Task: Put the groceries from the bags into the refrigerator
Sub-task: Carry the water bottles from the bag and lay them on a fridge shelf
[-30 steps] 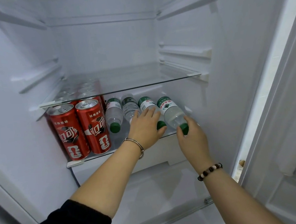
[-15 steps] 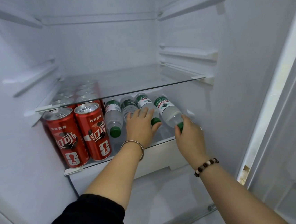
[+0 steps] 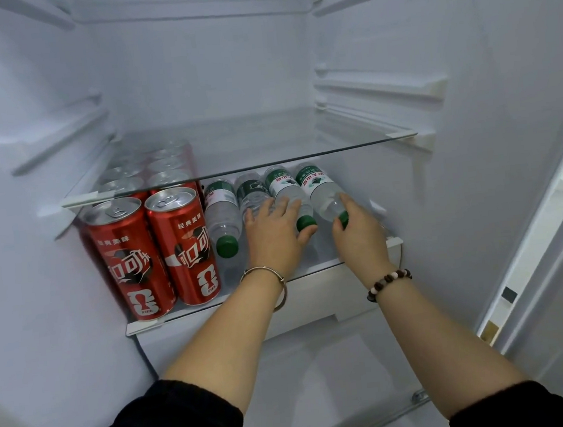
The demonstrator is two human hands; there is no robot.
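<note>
Both hands on the water bottles [image 3: 221, 212] in the refrigerator [image 3: 477, 194]

We see four of them lying side by side on the lower shelf [image 3: 146, 326], caps toward us, just right of the upright red cans [image 3: 129, 259] and under the glass shelf [image 3: 268, 163]. The left hand [image 3: 275, 234] lies with straight fingers over the middle two, thumb against a green cap [image 3: 305, 223] — the right hand [image 3: 357, 233] curls round the neck of the rightmost bottle [image 3: 319, 192].
</note>
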